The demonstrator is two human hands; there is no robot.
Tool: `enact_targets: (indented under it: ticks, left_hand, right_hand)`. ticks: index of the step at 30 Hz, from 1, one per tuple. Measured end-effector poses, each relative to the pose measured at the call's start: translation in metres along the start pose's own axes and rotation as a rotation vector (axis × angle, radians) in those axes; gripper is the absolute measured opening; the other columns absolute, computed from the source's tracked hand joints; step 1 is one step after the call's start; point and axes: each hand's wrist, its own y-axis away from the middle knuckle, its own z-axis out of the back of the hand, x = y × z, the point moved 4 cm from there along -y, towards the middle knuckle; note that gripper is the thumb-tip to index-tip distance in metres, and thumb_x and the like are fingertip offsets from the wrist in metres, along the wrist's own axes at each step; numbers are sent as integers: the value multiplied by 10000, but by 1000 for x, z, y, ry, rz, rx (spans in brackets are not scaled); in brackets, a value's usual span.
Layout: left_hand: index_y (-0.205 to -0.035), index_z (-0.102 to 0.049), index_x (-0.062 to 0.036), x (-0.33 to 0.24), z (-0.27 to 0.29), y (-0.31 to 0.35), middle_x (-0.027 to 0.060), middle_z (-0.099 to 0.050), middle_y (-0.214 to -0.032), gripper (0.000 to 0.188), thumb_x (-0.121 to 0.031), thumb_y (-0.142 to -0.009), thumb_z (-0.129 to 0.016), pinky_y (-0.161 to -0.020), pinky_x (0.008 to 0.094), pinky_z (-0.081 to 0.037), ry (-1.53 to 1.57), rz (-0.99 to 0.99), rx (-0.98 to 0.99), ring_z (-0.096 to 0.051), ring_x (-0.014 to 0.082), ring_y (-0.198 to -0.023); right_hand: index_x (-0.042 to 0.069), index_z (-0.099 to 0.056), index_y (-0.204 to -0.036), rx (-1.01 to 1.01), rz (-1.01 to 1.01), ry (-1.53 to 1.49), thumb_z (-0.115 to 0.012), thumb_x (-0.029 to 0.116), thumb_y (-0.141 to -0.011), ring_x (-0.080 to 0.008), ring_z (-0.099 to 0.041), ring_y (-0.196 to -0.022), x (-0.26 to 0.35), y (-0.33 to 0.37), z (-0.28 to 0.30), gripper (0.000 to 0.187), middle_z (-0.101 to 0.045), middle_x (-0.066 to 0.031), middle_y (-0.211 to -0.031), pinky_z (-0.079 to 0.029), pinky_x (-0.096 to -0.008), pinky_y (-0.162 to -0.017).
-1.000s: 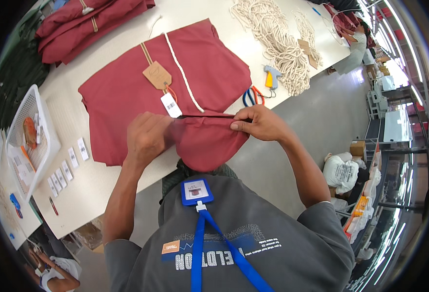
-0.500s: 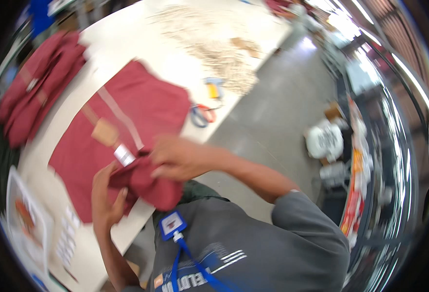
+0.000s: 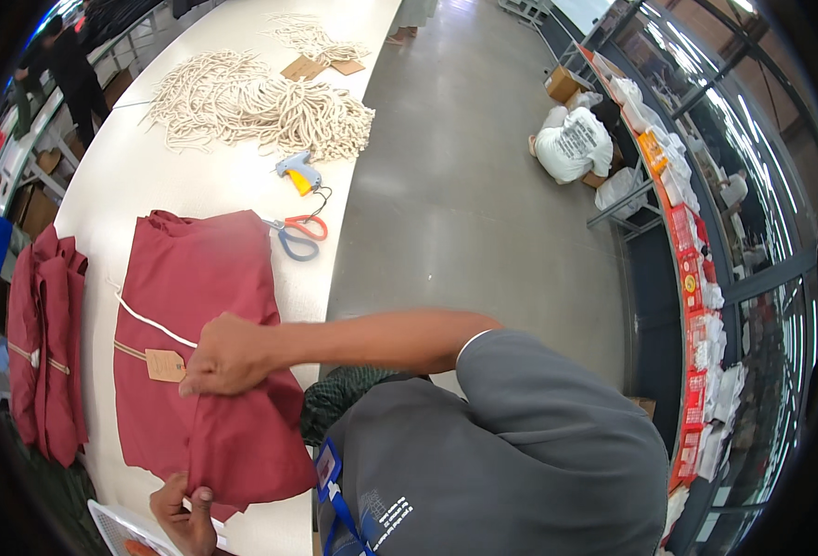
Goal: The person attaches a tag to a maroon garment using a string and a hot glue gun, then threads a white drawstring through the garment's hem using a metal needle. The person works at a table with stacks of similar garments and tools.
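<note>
A maroon cloth garment [image 3: 196, 264] lies folded on the white table, with a white cord [image 3: 154, 320] and a tan cord across it. A brown cardboard hang tag [image 3: 163, 365] rests on the cloth. My right hand [image 3: 231, 354] is closed on the garment right beside the tag, its knuckles up and its forearm reaching across from the right. At the near edge of the cloth, my left hand [image 3: 184, 514] grips the hem between thumb and fingers. A white label shows partly by that hand.
Scissors [image 3: 296, 239] with red and blue handles and a grey-yellow tagging gun [image 3: 298, 173] lie beyond the garment. Farther off is a heap of cream cords [image 3: 270, 107]. More maroon garments [image 3: 47, 343] are stacked left; a white basket [image 3: 117, 528] stands near. A person crouches by the right-hand shelf.
My view has turned. My hands have moved apart along the garment, the left now at the near hem. The bunched part is spread flatter, and the white label near the tag no longer shows there.
</note>
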Motion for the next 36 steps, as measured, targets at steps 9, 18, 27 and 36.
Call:
enact_targets:
  ticks: [9, 18, 27, 36]
  left_hand:
    - [-863, -670, 78, -16, 14, 26, 81, -582, -663, 385, -296, -937, -727, -572, 293, -397, -55, -117, -96, -490, 147, -596]
    - [-970, -708, 112, -18, 23, 19, 126, -660, -713, 503, -390, -925, -707, -591, 322, -432, -45, -193, -30, -566, 183, -629]
    - [-863, -650, 39, 7, -18, -60, 16, -549, -680, 189, -132, -896, -724, -661, 269, -436, 85, 40, 61, -494, 101, -643]
    - [-879, -654, 53, 13, -72, -114, 15, -547, -670, 126, -25, -852, -748, -567, 239, -365, -31, -119, 199, -452, 83, -606]
  right_hand:
    - [29, -469, -566, 11, 76, -283, -535, 528, -1011, -317, -422, -448, -43, -22, -73, 672, -434, -169, -516, -334, -450, -482]
    - [3, -508, -661, -307, -46, -215, -471, 439, -1051, -292, -481, -601, -83, -25, -69, 586, -468, -136, -631, -404, -452, -587]
    - [-22, -559, -640, 179, 208, -151, -749, 426, -858, -238, -451, -486, 28, 21, 57, 534, -485, -154, -547, -374, -398, -504]
    - [87, -716, -829, 350, -234, 333, -734, 355, -829, -315, -697, -756, 29, 46, 67, 269, -708, -106, -761, -521, -461, -636]
